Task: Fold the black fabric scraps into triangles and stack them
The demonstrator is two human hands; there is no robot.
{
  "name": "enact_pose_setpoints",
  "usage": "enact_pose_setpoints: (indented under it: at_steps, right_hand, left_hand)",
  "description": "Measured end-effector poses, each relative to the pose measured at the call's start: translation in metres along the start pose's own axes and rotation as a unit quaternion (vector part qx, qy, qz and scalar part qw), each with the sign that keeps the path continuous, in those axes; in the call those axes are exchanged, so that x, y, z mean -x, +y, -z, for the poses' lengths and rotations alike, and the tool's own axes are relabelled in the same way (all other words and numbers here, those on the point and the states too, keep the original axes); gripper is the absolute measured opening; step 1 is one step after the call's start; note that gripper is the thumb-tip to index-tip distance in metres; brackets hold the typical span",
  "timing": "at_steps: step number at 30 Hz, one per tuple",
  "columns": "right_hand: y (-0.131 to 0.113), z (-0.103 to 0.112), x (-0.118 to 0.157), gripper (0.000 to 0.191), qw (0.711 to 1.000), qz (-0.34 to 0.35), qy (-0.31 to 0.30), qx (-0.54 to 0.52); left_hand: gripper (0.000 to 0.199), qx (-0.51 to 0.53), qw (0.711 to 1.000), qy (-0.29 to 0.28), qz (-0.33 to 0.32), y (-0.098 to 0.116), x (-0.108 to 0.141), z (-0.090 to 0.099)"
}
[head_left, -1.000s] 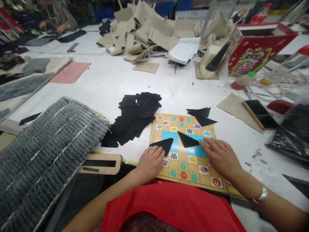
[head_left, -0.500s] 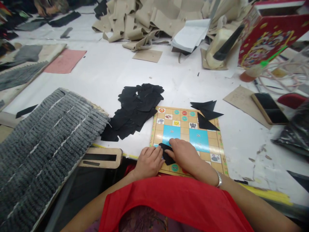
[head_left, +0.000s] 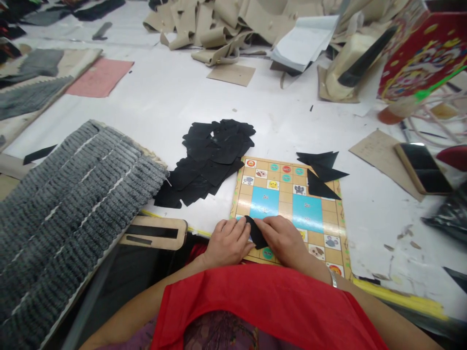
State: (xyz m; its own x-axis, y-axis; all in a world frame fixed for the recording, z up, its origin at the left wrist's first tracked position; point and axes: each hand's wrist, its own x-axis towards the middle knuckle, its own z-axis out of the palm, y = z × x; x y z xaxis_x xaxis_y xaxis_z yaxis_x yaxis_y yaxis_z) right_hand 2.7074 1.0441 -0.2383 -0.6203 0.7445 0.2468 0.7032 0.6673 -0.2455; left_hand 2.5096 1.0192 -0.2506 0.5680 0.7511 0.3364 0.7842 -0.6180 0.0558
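A small black piece (head_left: 257,234) lies on the lower part of a patterned game board (head_left: 243,194), between my two hands. My left hand (head_left: 229,240) presses on its left edge, with the fingers together. From the right, my right hand (head_left: 286,240) holds the other edge with its fingers closed and pointing left. Up and to the left of the board is a heap of black pieces (head_left: 211,160). Several pointed black pieces (head_left: 323,167) lie on the board's upper right corner.
Grey knitted strips (head_left: 73,209) cover the left side, beside a slotted wooden template (head_left: 175,234). To the right are a phone (head_left: 419,167) and brown card (head_left: 379,155). Beige pieces (head_left: 219,29), a glue bottle (head_left: 346,68) and a red box (head_left: 426,53) stand farther back.
My right hand has moved down a little, its fingers now lower along the black piece. The piece looks narrower between the hands. The whole view has shifted slightly.
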Motion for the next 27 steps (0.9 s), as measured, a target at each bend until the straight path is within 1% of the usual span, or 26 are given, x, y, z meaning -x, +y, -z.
enact_pose_setpoints:
  at_steps: [3,6,9,11,15,17,18,20,21,23,25,27]
  right_hand:
    - [0.001,0.000,0.002,0.031,0.999,0.040,-0.002,0.017]
    - [0.001,0.003,0.000,0.030,0.997,0.065,-0.008,0.033]
    - [0.000,0.005,-0.003,0.030,0.996,0.073,-0.024,0.049]
    - [0.000,0.005,-0.004,0.031,0.995,0.077,-0.035,0.059]
    - [0.000,0.006,-0.003,0.031,0.993,0.085,-0.037,0.075]
    - [0.000,0.006,-0.003,0.030,0.992,0.086,-0.036,0.081]
    - [-0.001,0.006,-0.003,0.029,0.992,0.086,-0.036,0.084]
    - [-0.003,0.006,-0.005,0.029,0.992,0.082,-0.039,0.090]
    - [-0.004,0.005,-0.006,0.028,0.992,0.081,-0.040,0.090]
    - [-0.006,0.004,-0.010,0.028,0.992,0.080,-0.041,0.088]
    - [-0.006,0.002,-0.011,0.028,0.993,0.079,-0.038,0.079]
    - [-0.003,0.002,-0.009,0.028,0.994,0.078,-0.036,0.062]
  left_hand:
    - [0.043,0.007,1.000,0.001,0.006,-0.001,0.000,0.001]
    - [0.043,0.033,0.999,0.001,0.022,-0.003,0.000,0.000]
    - [0.047,0.051,0.998,0.012,0.042,-0.003,-0.001,-0.001]
    - [0.053,0.041,0.998,0.010,0.054,-0.001,-0.002,-0.002]
    - [0.055,0.013,0.997,-0.033,0.064,-0.003,-0.005,0.002]
    - [0.053,0.009,0.996,-0.041,0.075,-0.008,-0.004,0.005]
    - [0.052,0.008,0.996,-0.038,0.084,-0.011,-0.004,0.007]
    - [0.048,0.008,0.995,-0.010,0.098,-0.015,-0.002,0.010]
    - [0.045,0.013,0.995,0.011,0.095,-0.016,-0.001,0.010]
    - [0.038,0.037,0.996,0.040,0.064,-0.015,0.000,0.009]
    - [0.031,0.064,0.997,0.039,0.026,-0.012,0.000,0.005]
    - [0.027,0.078,0.997,0.019,0.009,-0.008,0.000,0.001]
